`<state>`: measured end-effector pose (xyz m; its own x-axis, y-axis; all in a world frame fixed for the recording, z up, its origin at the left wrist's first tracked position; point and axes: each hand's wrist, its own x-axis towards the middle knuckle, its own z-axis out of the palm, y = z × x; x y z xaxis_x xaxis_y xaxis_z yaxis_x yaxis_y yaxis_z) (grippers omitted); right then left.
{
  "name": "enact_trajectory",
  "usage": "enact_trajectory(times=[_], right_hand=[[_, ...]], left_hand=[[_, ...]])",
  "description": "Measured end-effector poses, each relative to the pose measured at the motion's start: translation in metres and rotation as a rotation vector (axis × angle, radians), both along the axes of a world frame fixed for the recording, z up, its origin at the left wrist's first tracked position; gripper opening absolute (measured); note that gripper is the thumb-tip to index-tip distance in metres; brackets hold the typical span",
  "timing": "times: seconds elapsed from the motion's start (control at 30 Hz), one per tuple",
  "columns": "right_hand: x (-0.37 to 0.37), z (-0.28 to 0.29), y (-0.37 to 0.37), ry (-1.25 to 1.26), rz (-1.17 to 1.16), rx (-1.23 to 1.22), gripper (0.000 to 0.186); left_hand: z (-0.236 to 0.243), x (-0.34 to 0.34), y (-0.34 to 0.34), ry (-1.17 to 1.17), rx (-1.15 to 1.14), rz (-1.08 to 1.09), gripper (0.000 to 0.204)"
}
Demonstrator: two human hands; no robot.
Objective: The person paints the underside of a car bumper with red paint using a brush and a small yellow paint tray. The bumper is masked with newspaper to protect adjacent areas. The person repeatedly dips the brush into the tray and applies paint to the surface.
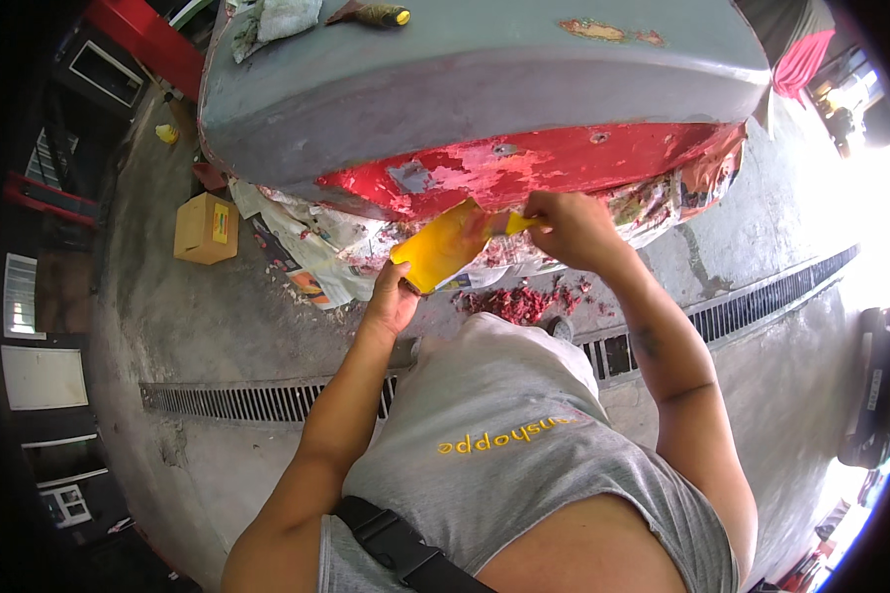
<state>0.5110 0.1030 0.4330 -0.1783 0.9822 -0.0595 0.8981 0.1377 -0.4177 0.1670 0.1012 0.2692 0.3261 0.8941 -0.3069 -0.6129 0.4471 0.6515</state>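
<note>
My left hand grips the near edge of a yellow curved sheet, perhaps a cut piece of plastic, holding it tilted below the panel. In my right hand is a scraper with a yellow handle; its blurred blade reaches over the sheet's right end, where reddish residue shows. Just beyond both hands stands a large grey vehicle body panel. Its lower strip is red, with paint partly stripped in pale patches.
Newspaper sheets lie under the panel. Red paint flakes are heaped on the floor by my feet. A drain grate crosses behind them. A cardboard box stands left. On the panel rest a rag and a yellow-ended tool.
</note>
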Motion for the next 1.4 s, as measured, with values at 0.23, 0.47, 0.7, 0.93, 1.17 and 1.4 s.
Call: enact_trajectory(times=[0.23,0.47,0.7,0.93,1.17,1.4], right_hand=[[-0.055,-0.007,0.015,-0.491,0.197,-0.006,0.026],[-0.004,-0.081,-0.017,0.255,-0.069,-0.112,0.03],[0.027,-0.11,-0.047,0.885,-0.227,-0.222,0.021],[0.044,-0.15,-0.018,1.114,-0.532,-0.134,0.016],[0.068,-0.231,0.041,1.34,-0.987,-0.103,0.012],[0.189,-0.286,0.036,1.236,-1.213,0.18,0.012]], left_hand=[[-0.009,0.024,0.006,0.076,0.079,-0.115,0.062],[-0.019,0.038,0.004,0.068,0.052,-0.079,0.05],[0.006,0.057,0.002,0.001,0.065,-0.127,0.053],[0.001,0.047,0.001,0.051,0.006,-0.065,0.057],[-0.005,0.013,-0.011,0.087,0.001,-0.002,0.065],[0.002,-0.008,-0.024,0.115,-0.061,0.097,0.06]])
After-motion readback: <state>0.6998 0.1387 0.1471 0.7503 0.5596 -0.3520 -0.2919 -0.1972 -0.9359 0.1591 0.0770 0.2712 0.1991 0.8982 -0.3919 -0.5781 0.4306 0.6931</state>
